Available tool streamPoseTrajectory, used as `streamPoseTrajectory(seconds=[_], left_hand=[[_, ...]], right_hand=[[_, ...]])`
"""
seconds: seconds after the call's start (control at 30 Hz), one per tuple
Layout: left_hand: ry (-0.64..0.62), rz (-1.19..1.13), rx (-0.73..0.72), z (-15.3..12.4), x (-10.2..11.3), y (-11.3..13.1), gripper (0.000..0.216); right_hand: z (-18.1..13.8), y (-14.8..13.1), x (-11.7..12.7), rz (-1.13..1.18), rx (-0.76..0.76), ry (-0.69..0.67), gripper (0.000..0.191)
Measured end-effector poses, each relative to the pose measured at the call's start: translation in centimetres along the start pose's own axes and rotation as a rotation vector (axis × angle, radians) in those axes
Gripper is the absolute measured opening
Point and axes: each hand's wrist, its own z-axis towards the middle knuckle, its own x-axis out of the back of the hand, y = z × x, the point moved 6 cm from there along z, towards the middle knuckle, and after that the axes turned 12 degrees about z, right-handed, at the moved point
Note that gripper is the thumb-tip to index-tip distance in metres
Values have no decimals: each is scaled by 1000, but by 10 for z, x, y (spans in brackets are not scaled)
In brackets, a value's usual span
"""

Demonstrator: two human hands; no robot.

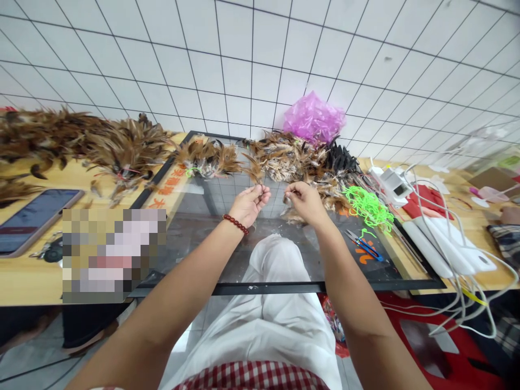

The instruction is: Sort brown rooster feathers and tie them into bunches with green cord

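Note:
My left hand (pixel 249 206), with a red bead bracelet at the wrist, pinches what looks like a small brown feather (pixel 254 169) rising above its fingertips. To its right, my right hand (pixel 304 199) has thumb and fingers pressed together; whatever it holds is too small to make out. Both hands are above a dark glass panel (pixel 195 227) with a black frame. Just beyond them lies a heap of brown and cream feathers (pixel 280 162), and a smaller feather bunch (pixel 211 158) sits to the left.
Large feather piles (pixel 117 143) line the left back. A purple plastic bag (pixel 314 116) leans on the tiled wall. At right are green string (pixel 369 208), blue-handled scissors (pixel 365 246), black feathers (pixel 341 160) and white cables (pixel 459 281). A phone (pixel 36 219) lies far left.

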Motion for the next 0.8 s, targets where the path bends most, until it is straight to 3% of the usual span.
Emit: streamPoseTrajectory(seconds=[0.23, 0.5, 0.6, 0.8], left_hand=[[10, 18, -22, 1, 4, 1, 12], [-5, 33, -18, -1, 2, 0, 11], [-12, 35, -26, -1, 1, 0, 11], [-18, 52, -37, -1, 1, -1, 15]], right_hand=[[-5, -6, 5, -513, -16, -119, 24], [-13, -2, -13, -669, -43, -386, 21], [-11, -2, -13, -599, -45, -343, 18], [-7, 0, -1, -129, -69, -258, 11]])
